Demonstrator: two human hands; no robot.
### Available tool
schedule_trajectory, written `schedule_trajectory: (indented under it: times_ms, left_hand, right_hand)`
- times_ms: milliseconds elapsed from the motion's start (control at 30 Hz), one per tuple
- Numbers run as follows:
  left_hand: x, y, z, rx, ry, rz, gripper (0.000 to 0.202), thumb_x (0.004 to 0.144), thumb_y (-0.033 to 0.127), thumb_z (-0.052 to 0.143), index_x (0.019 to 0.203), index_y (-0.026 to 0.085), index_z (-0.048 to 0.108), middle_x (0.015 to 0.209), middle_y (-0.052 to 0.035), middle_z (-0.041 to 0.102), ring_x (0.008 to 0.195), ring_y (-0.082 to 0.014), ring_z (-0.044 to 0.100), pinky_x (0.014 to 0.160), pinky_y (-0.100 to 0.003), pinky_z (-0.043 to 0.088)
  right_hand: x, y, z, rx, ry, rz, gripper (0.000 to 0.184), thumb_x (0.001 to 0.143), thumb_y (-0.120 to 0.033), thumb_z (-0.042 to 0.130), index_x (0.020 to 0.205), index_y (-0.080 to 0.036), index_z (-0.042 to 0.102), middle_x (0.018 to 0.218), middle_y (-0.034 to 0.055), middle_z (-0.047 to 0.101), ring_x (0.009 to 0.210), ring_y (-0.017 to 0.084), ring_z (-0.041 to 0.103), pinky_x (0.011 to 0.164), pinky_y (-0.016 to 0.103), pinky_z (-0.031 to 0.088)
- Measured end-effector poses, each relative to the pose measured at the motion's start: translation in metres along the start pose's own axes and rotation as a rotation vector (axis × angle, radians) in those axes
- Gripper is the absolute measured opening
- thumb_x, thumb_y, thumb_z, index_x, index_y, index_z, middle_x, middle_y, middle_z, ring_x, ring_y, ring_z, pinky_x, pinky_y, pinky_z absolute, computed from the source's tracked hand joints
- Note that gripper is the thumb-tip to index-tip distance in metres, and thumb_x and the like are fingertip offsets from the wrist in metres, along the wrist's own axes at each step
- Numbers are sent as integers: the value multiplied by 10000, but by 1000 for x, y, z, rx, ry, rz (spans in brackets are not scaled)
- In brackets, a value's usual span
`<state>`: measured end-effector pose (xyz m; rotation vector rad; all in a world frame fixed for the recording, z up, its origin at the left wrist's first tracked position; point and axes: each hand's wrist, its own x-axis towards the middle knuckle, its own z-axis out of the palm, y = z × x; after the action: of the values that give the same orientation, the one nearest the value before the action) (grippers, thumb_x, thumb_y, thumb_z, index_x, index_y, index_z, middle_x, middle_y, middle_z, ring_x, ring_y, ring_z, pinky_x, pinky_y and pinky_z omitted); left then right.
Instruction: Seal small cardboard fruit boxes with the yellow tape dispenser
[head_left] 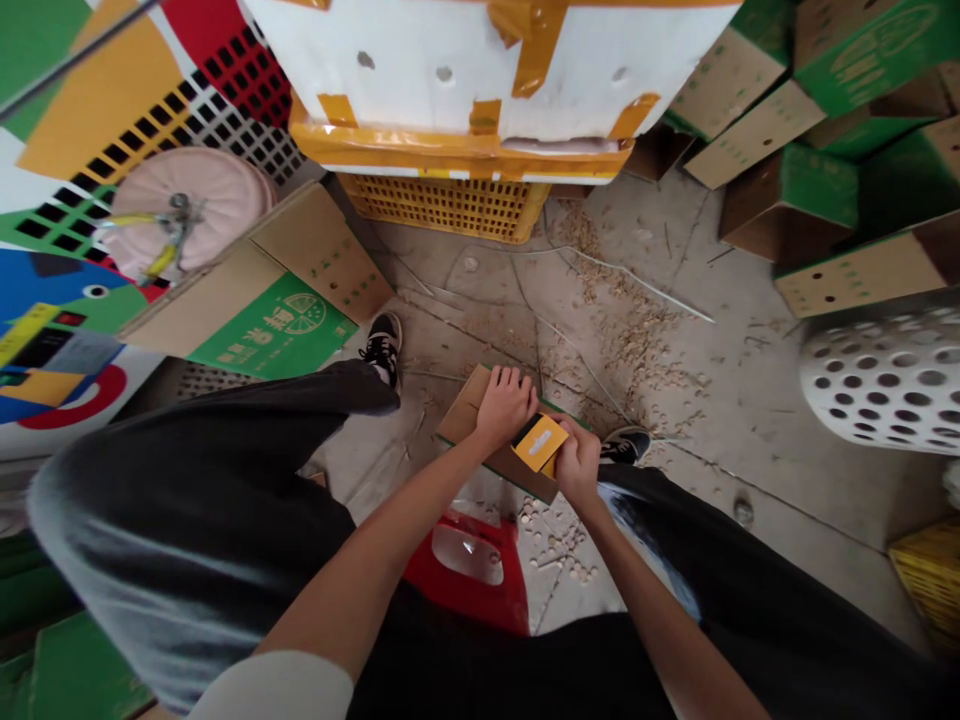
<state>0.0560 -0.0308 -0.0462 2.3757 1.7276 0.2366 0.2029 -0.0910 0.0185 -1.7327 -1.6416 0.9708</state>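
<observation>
A flat-looking brown cardboard box (463,408) with green edges lies low between my shoes. My left hand (507,405) presses on it, its fingers curled over the far edge. My right hand (576,462) is closed around a yellow-orange block-shaped tool (543,443) with a black side and a pale mark on top. The tool sits against the box's right part, just right of my left hand. My right fingers partly hide it, and its exact kind does not show. Beneath me is a red stool (512,570) with an opening in its seat.
Ahead stands a white foam box (465,60) with orange tape, above a yellow crate (450,205). A green-printed carton (277,290), pliers (166,235) and a pink round lid (217,200) are left. More cartons (862,270) and a white perforated basket (885,380) stand right. Small scraps (637,340) litter the floor.
</observation>
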Motion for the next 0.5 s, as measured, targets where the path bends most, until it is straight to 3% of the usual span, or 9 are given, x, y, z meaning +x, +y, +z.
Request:
schedule_trajectory:
  times_ms: [233, 300, 400, 467, 500]
  left_hand:
    - [1, -4, 6, -25, 1, 23, 325, 1086, 266, 384, 1080, 120, 674, 1127, -201, 677, 1138, -355, 605, 1110, -543, 404]
    - [-1, -15, -1, -168, -4, 110, 308, 1078, 230, 383, 1122, 115, 666, 1167, -203, 671, 1160, -335, 604, 1105, -515, 426]
    - [-8, -39, -22, -562, 64, 198, 310, 1051, 162, 381, 1236, 144, 630, 1299, -180, 639, 1237, -266, 581, 1096, -428, 462]
    - [-16, -52, -39, -810, 114, 35, 292, 1039, 181, 400, 1194, 171, 647, 1251, -153, 654, 1193, -240, 596, 1068, -407, 482]
    - [-21, -56, -47, -939, 84, -98, 269, 1035, 210, 418, 1128, 173, 667, 1159, -138, 679, 1109, -233, 626, 1019, -399, 507]
  right_hand:
    - [2, 7, 7, 30, 14, -47, 580, 1057, -554, 328, 982, -183, 767, 932, 92, 793, 826, 226, 714, 784, 333, 501]
    - [3, 8, 6, 23, 20, -51, 631, 1063, -562, 291, 971, -173, 780, 897, 95, 793, 787, 226, 711, 754, 335, 505]
    - [6, 9, 5, 4, 12, -51, 665, 1062, -567, 289, 949, -167, 808, 845, 95, 792, 756, 232, 714, 725, 338, 496]
    - [9, 7, 5, -13, 3, -50, 654, 1055, -569, 322, 930, -167, 823, 816, 92, 790, 749, 234, 718, 716, 336, 482]
    - [10, 6, 5, -21, 0, -48, 651, 1052, -568, 333, 923, -166, 828, 810, 92, 790, 748, 235, 721, 710, 335, 474]
